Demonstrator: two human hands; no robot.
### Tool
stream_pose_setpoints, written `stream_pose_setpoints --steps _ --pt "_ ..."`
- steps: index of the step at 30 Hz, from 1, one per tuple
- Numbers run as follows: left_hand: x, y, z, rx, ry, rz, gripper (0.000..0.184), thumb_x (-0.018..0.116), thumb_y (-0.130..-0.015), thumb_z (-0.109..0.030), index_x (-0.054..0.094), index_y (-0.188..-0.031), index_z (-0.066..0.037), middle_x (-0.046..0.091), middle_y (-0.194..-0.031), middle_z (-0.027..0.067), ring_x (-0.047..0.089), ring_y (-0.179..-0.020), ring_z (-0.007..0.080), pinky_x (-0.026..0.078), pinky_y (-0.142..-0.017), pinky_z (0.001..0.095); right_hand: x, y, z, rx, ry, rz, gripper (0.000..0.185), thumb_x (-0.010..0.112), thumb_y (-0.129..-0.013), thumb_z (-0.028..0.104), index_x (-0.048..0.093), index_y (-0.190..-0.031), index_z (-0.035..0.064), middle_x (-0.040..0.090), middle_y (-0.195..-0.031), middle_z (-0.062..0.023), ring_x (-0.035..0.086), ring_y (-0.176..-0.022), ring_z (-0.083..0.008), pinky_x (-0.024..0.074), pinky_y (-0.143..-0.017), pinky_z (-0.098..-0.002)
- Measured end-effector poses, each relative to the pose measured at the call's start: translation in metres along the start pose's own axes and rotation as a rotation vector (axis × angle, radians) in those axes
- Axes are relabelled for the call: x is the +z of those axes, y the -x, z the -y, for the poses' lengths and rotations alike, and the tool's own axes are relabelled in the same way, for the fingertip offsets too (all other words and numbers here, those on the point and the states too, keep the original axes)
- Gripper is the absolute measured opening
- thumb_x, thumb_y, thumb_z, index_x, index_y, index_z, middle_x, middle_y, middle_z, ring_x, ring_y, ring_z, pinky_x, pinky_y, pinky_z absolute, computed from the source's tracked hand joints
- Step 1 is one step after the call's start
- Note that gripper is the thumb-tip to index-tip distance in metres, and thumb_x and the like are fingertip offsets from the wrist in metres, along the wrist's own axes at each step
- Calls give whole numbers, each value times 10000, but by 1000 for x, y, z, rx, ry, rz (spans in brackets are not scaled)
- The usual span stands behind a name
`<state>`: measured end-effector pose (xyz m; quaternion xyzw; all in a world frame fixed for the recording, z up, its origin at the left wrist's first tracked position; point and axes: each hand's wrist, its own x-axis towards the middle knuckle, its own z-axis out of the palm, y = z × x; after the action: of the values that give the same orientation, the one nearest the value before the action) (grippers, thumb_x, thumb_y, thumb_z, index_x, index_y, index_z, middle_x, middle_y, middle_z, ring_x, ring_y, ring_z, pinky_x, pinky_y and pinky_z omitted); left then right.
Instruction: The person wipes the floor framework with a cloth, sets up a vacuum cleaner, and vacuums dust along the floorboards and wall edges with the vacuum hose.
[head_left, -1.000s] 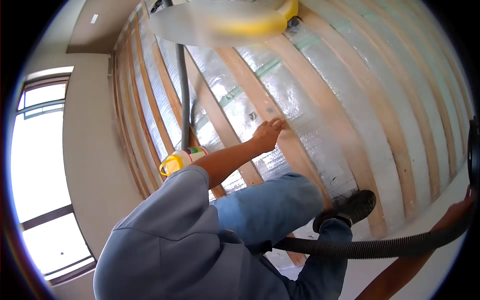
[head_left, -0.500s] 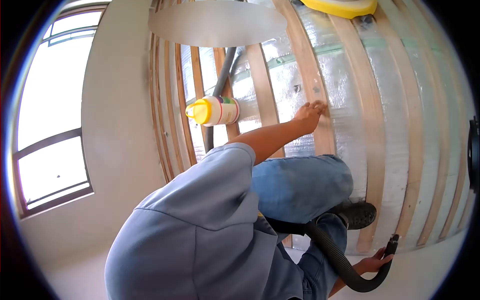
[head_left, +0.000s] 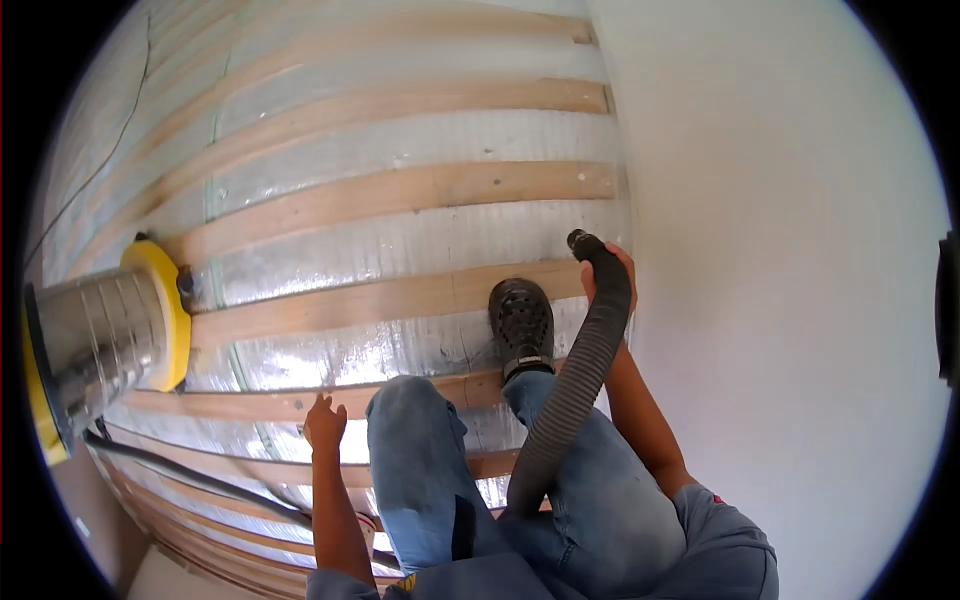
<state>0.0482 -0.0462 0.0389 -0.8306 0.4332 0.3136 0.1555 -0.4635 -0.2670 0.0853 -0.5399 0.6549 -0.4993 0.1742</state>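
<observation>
My right hand (head_left: 622,272) is wrapped round the end of a black ribbed vacuum hose (head_left: 572,395), close to the white wall. The hose's dark nozzle end (head_left: 580,241) points over the silver foil sheet between two wooden battens. From there the hose runs down across my right leg to my lap. Out to the left, my left hand (head_left: 325,424) is by a wooden batten (head_left: 250,402), with fingers apart and nothing held. Whether it touches the wood I cannot tell. My black clog (head_left: 521,322) stands between both hands, beside the hose.
A steel vacuum drum (head_left: 105,345) with yellow rims (head_left: 165,315) lies at the left. A grey hose (head_left: 190,480) runs along the lower left. Several battens cross the foil-covered floor (head_left: 390,235). The white wall (head_left: 780,260) bounds the right side.
My view has swung right and turned, bringing the wall and vacuum drum into sight while the window left view. My right hand keeps hold of the hose. My left hand stays low over the battens.
</observation>
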Motion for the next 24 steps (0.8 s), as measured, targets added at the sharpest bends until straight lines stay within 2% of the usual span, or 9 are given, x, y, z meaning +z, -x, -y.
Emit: stream_pose_setpoints --steps 1,2,4,7,8,10,13,17,24 --pt "-11 -11 -13 -12 -4 -40 437 734 -896 -217 737 -1306 -66 664 -1457 141 667 -1267 345 529 -1081 448 3 -2 2 16 -36 -26 410 804 -910 14 645 -1288 10 678 -1270 -128 655 -1190 -245 497 -1063 -353" --pt "-15 -25 -33 87 37 -275 283 741 -917 -240 792 -1121 -50 765 -1239 128 704 -1177 348 551 -1029 442 5 -1 3 13 -42 -27 423 800 -903 0 642 -1295 14 672 -1291 -139 654 -1204 -256 495 -1069 -360" --pt "-39 -55 -111 409 192 -442 236 685 -986 -217 775 -1131 -55 764 -1126 147 734 -1024 340 574 -917 416 -3 -13 26 -9 -41 -31 457 803 -880 -23 637 -1301 38 663 -1325 -169 649 -1236 -279 493 -1078 -373" --pt "-75 -73 -295 719 337 -335 185 677 -992 -136 766 -1124 -42 756 -1053 158 726 -962 341 574 -871 407 -20 -30 34 9 8 -43 465 808 -875 -23 634 -1300 54 657 -1333 -187 644 -1245 -294 498 -1073 -375" --pt "-68 -82 -352 920 354 -384 167 682 -979 -97 766 -1114 -45 751 -1043 159 717 -953 342 569 -867 405 -26 -33 28 -2 8 -58 467 813 -869 -24 632 -1293 53 656 -1329 -199 650 -1236 -304 503 -1066 -370" --pt "-63 -75 -464 1137 323 -267 148 698 -954 -91 747 -1085 -44 730 -1005 145 694 -964 367 558 -860 443 -36 -35 22 26 13 -71 468 817 -868 -22 631 -1292 46 655 -1329 -205 653 -1232 -308 503 -1065 -369" --pt "-37 -60 -593 1478 252 -309 236 672 -902 -55 748 -1123 -90 721 -1011 108 676 -1013 342 548 -884 454 -48 -39 13 41 41 -66 467 826 -867 -12 629 -1289 31 653 -1330 -216 658 -1225 -317 505 -1065 -372" --pt "-11 -59 -653 1635 145 -289 288 640 -871 -44 757 -1126 -108 701 -980 91 665 -992 322 537 -883 446 -57 -41 10 69 60 -32 448 785 -907 -28 601 -1314 -13 657 -1313 -183 618 -1315 -333 472 -1138 -439" --pt "18 -107 -660 1732 87 -405 255 662 -811 -64 749 -1048 -103 659 -914 70 638 -964 279 496 -894 415 -52 -48 -6 110 115 -19 447 801 -898 -20 623 -1308 -11 667 -1337 -203 627 -1334 -344 492 -1124 -421"
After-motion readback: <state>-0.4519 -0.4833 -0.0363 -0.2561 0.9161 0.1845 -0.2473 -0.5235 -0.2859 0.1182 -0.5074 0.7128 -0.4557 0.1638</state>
